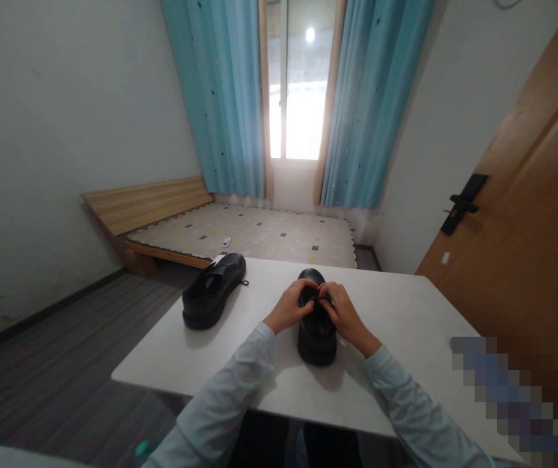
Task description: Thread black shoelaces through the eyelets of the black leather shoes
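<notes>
A black shoe (316,344) stands on the white table (386,305) in front of me, its heel toward me and its toe pointing away. From the left, my left hand (292,307) reaches over the shoe's upper with its fingers pinched near the lacing. My right hand (344,313) meets it from the other side, fingers also pinched close to the same spot. Dark shoelaces seem to be between the fingertips, though they are hard to separate from the black upper. The matching black shoe (213,292) rests at the table's left, a lace loop (245,283) sticking out beside it.
Beyond the table is a low bed (259,227) with a patterned cover and a small white remote (226,242) on it. Blue curtains (230,97) flank the window. A brown door (517,214) stands at the right. Something blurred out (507,396) lies by the table's right edge.
</notes>
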Demonstrator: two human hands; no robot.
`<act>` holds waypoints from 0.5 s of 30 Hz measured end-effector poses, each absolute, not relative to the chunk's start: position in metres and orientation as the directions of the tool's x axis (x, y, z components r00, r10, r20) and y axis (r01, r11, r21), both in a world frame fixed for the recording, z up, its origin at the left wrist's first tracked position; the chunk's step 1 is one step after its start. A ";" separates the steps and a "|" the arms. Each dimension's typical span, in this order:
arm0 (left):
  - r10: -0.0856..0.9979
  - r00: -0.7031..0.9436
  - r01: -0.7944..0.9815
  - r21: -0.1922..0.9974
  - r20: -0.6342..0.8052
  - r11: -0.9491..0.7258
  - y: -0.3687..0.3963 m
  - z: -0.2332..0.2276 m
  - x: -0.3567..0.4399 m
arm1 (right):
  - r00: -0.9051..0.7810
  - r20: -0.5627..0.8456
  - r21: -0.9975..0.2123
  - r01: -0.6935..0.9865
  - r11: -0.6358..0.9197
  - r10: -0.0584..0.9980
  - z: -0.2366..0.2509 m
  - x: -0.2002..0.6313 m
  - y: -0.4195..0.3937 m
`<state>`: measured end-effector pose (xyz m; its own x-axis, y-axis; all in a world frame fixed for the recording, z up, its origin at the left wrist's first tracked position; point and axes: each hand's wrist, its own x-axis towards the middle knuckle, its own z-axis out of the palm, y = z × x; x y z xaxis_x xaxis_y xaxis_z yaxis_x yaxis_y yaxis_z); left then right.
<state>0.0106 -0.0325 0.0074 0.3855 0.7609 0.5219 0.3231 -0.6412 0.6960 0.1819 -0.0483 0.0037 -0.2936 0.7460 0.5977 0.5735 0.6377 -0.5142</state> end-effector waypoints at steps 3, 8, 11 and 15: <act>0.762 0.388 0.324 0.698 0.518 -0.639 -0.032 0.007 0.010 | -0.272 0.602 -0.547 0.545 0.636 0.751 0.003 0.181 -0.048; 0.757 0.387 0.315 0.696 0.526 -0.645 -0.032 0.006 0.010 | -0.248 0.594 -0.602 0.494 0.628 0.765 0.002 0.181 -0.048; 0.761 0.382 0.303 0.706 0.525 -0.640 -0.032 0.007 0.010 | -0.224 0.579 -0.648 0.457 0.610 0.784 -0.001 0.181 -0.047; 0.768 0.380 0.251 0.742 0.515 -0.622 -0.031 0.006 0.008 | -0.178 0.524 -0.752 0.363 0.550 0.833 -0.006 0.181 -0.046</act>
<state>0.0085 -0.0308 0.0063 0.3796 0.7685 0.5151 0.2511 -0.6215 0.7421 0.1812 -0.0460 -0.0056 -0.1775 0.8329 0.5242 0.3633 0.5505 -0.7517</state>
